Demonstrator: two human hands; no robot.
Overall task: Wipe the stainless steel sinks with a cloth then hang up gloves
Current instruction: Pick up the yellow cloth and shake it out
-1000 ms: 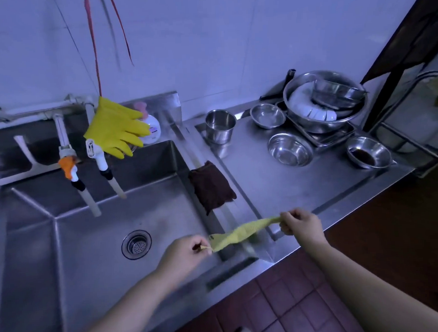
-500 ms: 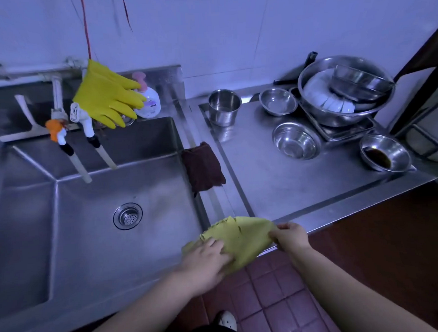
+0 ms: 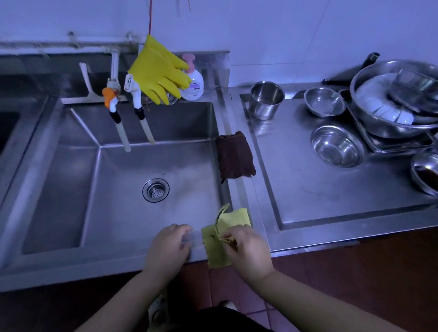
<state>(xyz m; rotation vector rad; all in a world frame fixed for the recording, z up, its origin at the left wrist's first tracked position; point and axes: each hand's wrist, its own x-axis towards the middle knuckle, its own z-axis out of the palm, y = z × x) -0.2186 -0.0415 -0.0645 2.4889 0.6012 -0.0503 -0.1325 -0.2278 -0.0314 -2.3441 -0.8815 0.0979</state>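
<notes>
Presently, one yellow-green square cloth — draped over the front rim of the stainless steel sink, long axis running front to back. I log my right hand pinching its near edge; my left hand, fingers curled, rests just left of it, apparently holding nothing. Yellow rubber gloves — already hanging, well beyond both hands.

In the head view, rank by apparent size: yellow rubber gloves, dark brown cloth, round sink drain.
1. Yellow rubber gloves
2. Dark brown cloth, somewhat smaller
3. Round sink drain, clearly smallest
</notes>
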